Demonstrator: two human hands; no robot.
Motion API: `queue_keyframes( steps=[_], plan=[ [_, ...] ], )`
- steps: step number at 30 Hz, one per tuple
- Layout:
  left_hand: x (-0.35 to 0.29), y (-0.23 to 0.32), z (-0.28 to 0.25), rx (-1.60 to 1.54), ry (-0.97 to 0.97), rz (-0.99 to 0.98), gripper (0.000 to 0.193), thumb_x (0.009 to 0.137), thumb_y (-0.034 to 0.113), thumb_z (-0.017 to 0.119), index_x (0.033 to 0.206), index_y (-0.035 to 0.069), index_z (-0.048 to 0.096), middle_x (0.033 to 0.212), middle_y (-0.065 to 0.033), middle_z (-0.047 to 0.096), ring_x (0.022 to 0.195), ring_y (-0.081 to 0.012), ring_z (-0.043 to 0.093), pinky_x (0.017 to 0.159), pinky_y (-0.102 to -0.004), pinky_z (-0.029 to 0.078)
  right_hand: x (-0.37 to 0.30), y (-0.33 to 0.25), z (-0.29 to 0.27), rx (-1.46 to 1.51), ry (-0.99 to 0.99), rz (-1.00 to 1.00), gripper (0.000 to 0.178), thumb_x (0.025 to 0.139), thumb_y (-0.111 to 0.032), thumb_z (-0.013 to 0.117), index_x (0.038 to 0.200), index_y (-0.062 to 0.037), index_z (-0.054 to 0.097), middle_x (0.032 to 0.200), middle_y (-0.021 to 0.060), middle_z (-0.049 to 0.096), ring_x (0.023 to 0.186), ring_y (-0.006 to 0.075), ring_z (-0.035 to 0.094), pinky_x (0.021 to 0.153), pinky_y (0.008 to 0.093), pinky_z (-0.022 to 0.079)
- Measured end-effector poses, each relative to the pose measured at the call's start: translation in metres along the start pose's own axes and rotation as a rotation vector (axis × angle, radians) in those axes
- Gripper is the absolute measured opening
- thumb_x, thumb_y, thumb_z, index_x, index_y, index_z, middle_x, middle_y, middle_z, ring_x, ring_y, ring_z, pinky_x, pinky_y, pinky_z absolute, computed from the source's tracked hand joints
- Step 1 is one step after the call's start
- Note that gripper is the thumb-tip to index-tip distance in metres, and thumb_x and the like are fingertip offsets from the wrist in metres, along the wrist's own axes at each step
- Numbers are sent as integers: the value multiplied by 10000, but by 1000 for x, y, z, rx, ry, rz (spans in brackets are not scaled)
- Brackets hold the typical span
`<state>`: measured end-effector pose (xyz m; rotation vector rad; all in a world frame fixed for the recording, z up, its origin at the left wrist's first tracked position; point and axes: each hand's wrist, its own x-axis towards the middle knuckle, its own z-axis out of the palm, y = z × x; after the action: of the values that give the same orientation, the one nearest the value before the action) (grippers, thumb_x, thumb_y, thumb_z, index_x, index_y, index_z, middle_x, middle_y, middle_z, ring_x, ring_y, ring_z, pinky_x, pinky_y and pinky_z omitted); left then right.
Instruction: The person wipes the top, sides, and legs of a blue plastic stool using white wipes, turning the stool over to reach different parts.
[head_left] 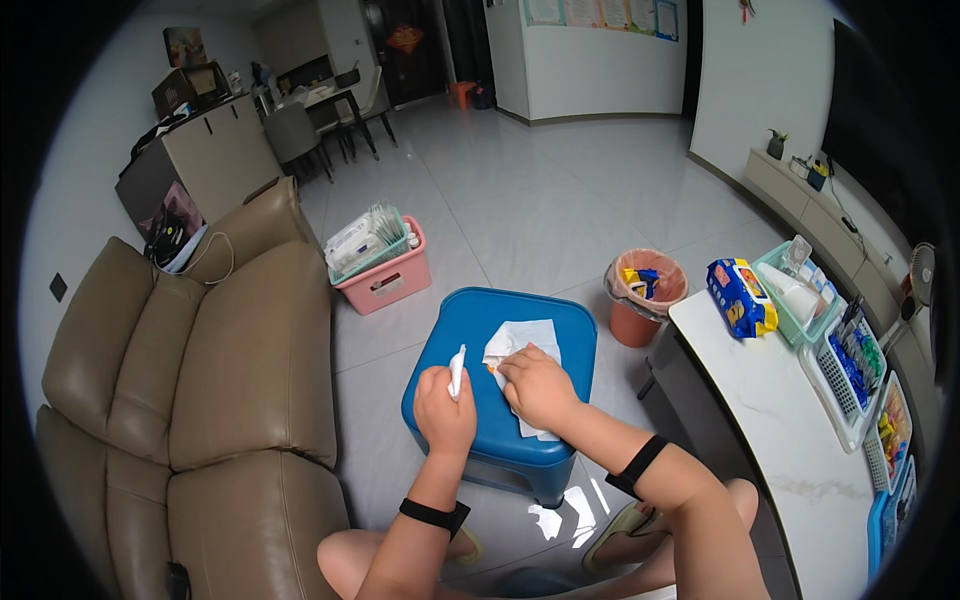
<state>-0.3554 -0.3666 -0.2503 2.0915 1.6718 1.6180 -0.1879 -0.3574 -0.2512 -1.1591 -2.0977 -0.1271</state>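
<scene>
My left hand is closed in a fist above the left side of a blue plastic stool. From it sticks up a slim white object; its kind does not show. To its right lies a white tissue, spread over the stool top and creased. My right hand presses on the tissue with curled fingers, bunching its left edge. A small orange bit peeks out beside the fingertips; what it belongs to is hidden.
A brown sofa stands at left, a white-topped table at right. The table bears a blue wipes pack and several baskets. Beyond the stool are a lined bin and a pink tub with white packs.
</scene>
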Motion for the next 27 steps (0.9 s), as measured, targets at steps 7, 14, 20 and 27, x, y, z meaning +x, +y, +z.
queue_keyframes(
  steps=[7,14,20,27],
  plan=[
    [1,0,-1,-19,18,25,202,883,187,613,852,-13,621,879,-157,605,777,-343,579,684,-424,454,5,13,-38,-136,-188,-28,363,776,-205,573,1077,-20,657,1123,121,625,1138,282,535,1081,445,364],
    [0,-2,-3,-33,3,18,200,872,197,625,823,3,612,861,-139,602,772,-338,571,673,-426,450,15,9,-20,-102,-328,-230,431,811,-233,553,1162,10,609,1062,130,643,1103,266,555,1105,442,337],
    [0,-1,0,-36,-4,21,190,845,222,638,818,35,621,849,-113,594,786,-332,572,686,-431,462,42,-19,21,-183,-444,286,444,864,-229,541,1205,56,552,818,165,677,898,306,643,1004,363,422],
    [-1,-11,-4,1,57,-7,230,884,217,606,789,7,613,811,-147,599,726,-359,572,646,-445,448,21,-20,39,-264,-238,100,489,865,-210,531,1315,-21,505,830,147,672,825,302,662,948,466,445]
  ],
)
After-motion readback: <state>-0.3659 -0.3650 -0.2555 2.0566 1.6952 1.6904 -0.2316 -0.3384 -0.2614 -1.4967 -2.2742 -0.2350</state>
